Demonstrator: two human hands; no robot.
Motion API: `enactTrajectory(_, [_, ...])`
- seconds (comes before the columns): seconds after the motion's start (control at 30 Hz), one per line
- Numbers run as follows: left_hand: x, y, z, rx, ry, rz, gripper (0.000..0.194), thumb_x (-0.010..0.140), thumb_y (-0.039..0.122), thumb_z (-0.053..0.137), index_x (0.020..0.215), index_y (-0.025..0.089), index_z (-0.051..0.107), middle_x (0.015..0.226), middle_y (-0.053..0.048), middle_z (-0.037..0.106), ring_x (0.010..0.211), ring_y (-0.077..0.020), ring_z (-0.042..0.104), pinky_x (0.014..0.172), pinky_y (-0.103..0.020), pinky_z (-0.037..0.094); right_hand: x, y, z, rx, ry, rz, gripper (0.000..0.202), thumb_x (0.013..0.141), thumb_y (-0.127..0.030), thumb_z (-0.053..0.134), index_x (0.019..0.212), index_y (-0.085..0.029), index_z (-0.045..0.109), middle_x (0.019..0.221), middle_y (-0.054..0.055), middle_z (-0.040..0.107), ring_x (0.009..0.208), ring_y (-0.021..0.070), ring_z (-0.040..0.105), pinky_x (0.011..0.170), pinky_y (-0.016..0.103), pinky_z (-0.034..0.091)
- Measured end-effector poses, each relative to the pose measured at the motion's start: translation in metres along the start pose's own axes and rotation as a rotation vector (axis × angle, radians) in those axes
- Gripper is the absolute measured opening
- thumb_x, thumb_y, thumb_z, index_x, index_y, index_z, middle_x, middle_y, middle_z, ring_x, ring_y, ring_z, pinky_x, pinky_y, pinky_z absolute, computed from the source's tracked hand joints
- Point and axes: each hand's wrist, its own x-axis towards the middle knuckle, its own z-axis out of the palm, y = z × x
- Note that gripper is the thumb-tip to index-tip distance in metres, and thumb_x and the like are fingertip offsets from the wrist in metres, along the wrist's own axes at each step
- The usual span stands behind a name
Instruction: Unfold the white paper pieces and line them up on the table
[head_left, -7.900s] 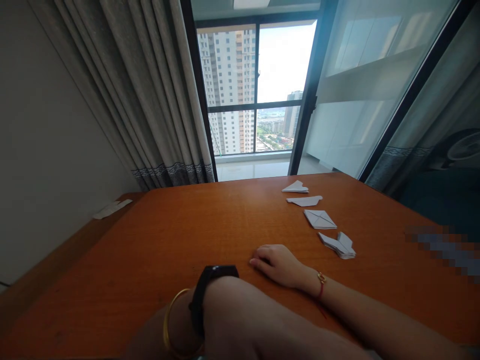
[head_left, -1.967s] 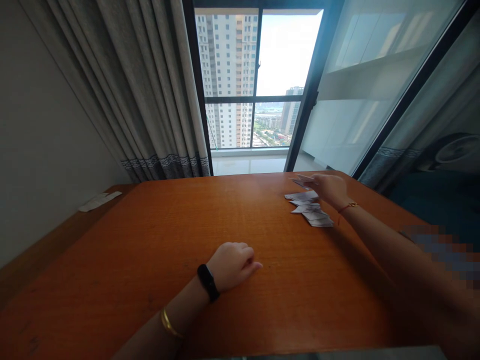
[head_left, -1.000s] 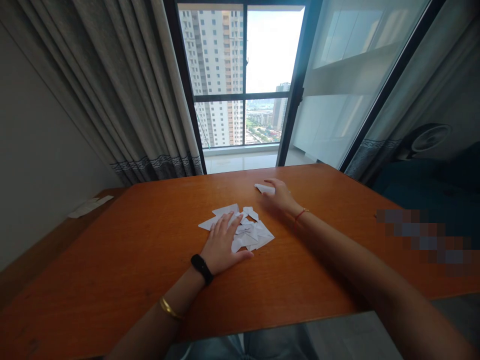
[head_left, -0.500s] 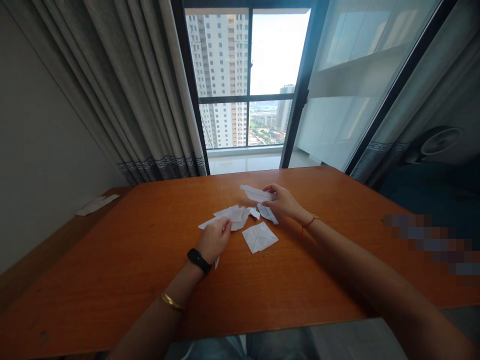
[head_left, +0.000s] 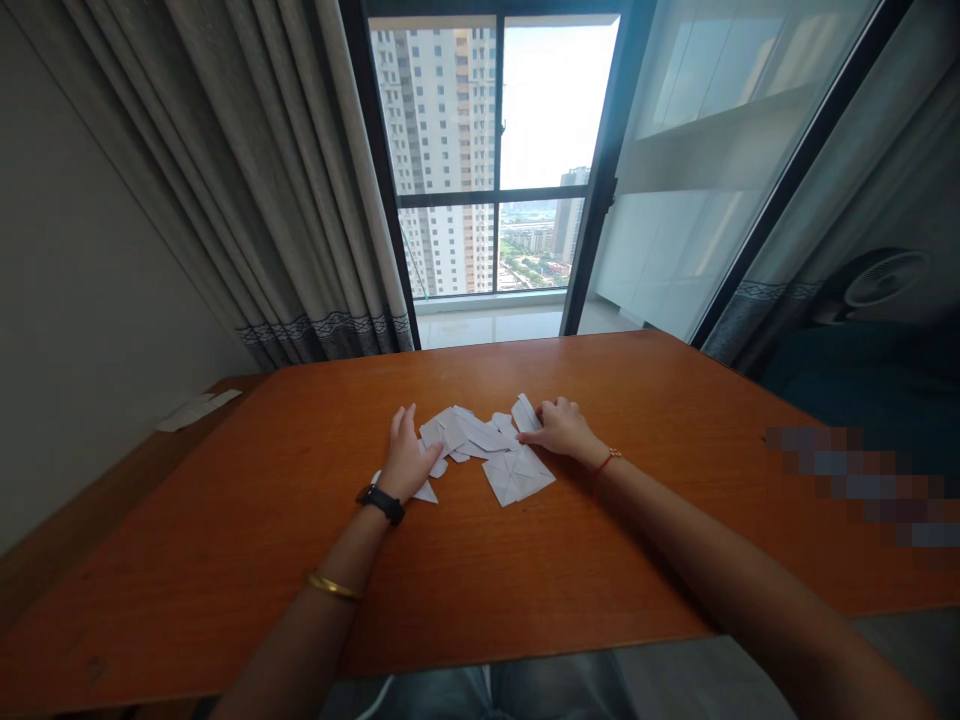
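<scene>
Small white folded paper pieces (head_left: 469, 432) lie in a loose, overlapping pile on the table. My left hand (head_left: 405, 462) is at the pile's left side, fingers spread, thumb close to the nearest pieces. Partly under that hand lies another paper scrap (head_left: 427, 493). At the right end of the pile, my right hand (head_left: 562, 430) has its thumb stretched out and its fingers apart from it. A narrow folded paper strip (head_left: 526, 412) stands tilted against its fingertips. A creased paper square (head_left: 519, 476) lies flat just in front of the pile.
The brown wooden table (head_left: 480, 580) runs up to a window (head_left: 499, 197) at the back. A grey curtain (head_left: 300, 200) hangs at the left. White paper (head_left: 199, 410) lies on a ledge at far left. A fan (head_left: 885, 278) stands beyond the right edge.
My left hand has let go of its papers and moved slightly left, fingers opening. My right hand has come down, and the paper it held is down among the pile.
</scene>
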Motion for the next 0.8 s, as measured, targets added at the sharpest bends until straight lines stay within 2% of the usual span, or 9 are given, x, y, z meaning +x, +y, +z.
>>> enactTrajectory(0.13, [-0.006, 0.006, 0.001, 0.032, -0.179, 0.047, 0.075, 0.074, 0.038, 0.068, 0.137, 0.012, 0.038, 0.149, -0.020, 0.024, 0.140, -0.0309, 0.024, 0.115, -0.046, 0.021, 0.000, 0.001, 0.004, 0.139, -0.060, -0.051, 0.034, 0.063, -0.032, 0.076, 0.089, -0.018, 0.059, 0.090, 0.007, 0.066, 0.079, 0.0220, 0.061, 0.067, 0.030, 0.045])
enactTrajectory(0.23, [-0.009, 0.010, 0.000, 0.031, -0.207, 0.133, 0.072, 0.075, 0.041, 0.068, 0.136, 0.014, 0.039, 0.149, -0.017, 0.026, 0.139, -0.0273, 0.026, 0.115, -0.044, 0.021, 0.003, 0.004, -0.006, 0.233, -0.020, -0.076, 0.020, 0.070, -0.020, 0.065, 0.089, -0.018, 0.057, 0.087, 0.004, 0.066, 0.075, 0.0176, 0.061, 0.064, 0.026, 0.045])
enactTrajectory(0.33, [-0.010, 0.011, -0.002, 0.051, -0.152, 0.157, 0.069, 0.076, 0.039, 0.068, 0.135, 0.019, 0.040, 0.150, -0.014, 0.026, 0.139, -0.0274, 0.024, 0.114, -0.047, 0.023, 0.003, 0.003, -0.017, 0.340, 0.039, -0.098, 0.018, 0.076, -0.022, 0.058, 0.094, -0.018, 0.056, 0.092, 0.004, 0.066, 0.075, 0.0158, 0.061, 0.064, 0.025, 0.046])
enactTrajectory(0.4, [-0.009, 0.010, -0.003, 0.085, -0.116, 0.101, 0.072, 0.073, 0.042, 0.070, 0.135, 0.020, 0.041, 0.150, -0.015, 0.025, 0.140, -0.0309, 0.021, 0.112, -0.051, 0.023, 0.000, -0.003, -0.021, 0.501, 0.008, -0.133, 0.022, 0.077, -0.029, 0.060, 0.097, -0.018, 0.056, 0.089, 0.004, 0.065, 0.070, 0.0155, 0.061, 0.060, 0.026, 0.047])
enactTrajectory(0.5, [-0.006, 0.007, -0.003, 0.071, -0.129, 0.012, 0.086, 0.069, 0.049, 0.073, 0.139, 0.016, 0.036, 0.151, -0.020, 0.020, 0.141, -0.0338, 0.018, 0.112, -0.052, 0.023, -0.010, -0.016, -0.019, 0.667, -0.069, -0.192, 0.032, 0.079, -0.035, 0.061, 0.105, -0.018, 0.056, 0.091, 0.006, 0.065, 0.071, 0.0165, 0.062, 0.062, 0.028, 0.049])
enactTrajectory(0.57, [-0.007, 0.008, -0.002, 0.042, -0.136, 0.022, 0.100, 0.067, 0.054, 0.073, 0.145, 0.015, 0.025, 0.152, -0.022, 0.015, 0.141, -0.0337, 0.015, 0.113, -0.051, 0.020, -0.018, -0.021, -0.018, 0.532, -0.064, -0.213, 0.040, 0.077, -0.040, 0.064, 0.110, -0.018, 0.056, 0.100, 0.009, 0.063, 0.079, 0.0185, 0.062, 0.067, 0.030, 0.050])
enactTrajectory(0.67, [-0.012, 0.014, 0.000, 0.105, -0.128, 0.150, 0.117, 0.062, 0.060, 0.075, 0.150, 0.023, 0.007, 0.155, -0.018, 0.006, 0.142, -0.0363, 0.007, 0.111, -0.058, 0.014, -0.030, -0.023, -0.019, 0.152, -0.123, -0.202, 0.049, 0.061, -0.053, 0.077, 0.094, -0.019, 0.063, 0.099, 0.011, 0.062, 0.085, 0.0251, 0.061, 0.071, 0.034, 0.048])
enactTrajectory(0.73, [-0.017, 0.019, 0.001, 0.201, -0.193, 0.252, 0.115, 0.060, 0.063, 0.075, 0.149, 0.032, 0.009, 0.157, -0.013, 0.004, 0.142, -0.0397, 0.003, 0.108, -0.066, 0.008, -0.036, -0.023, -0.018, -0.037, -0.199, -0.188, 0.054, 0.046, -0.057, 0.083, 0.082, -0.021, 0.064, 0.093, 0.012, 0.062, 0.088, 0.0298, 0.060, 0.071, 0.036, 0.047])
enactTrajectory(0.8, [-0.020, 0.022, 0.002, 0.288, -0.299, 0.312, 0.106, 0.062, 0.065, 0.074, 0.148, 0.038, 0.017, 0.157, -0.009, 0.009, 0.141, -0.0415, 0.003, 0.104, -0.071, 0.001, -0.039, -0.024, -0.013, -0.112, -0.234, -0.202, 0.058, 0.038, -0.052, 0.087, 0.080, -0.021, 0.062, 0.093, 0.011, 0.061, 0.090, 0.0313, 0.060, 0.071, 0.036, 0.047])
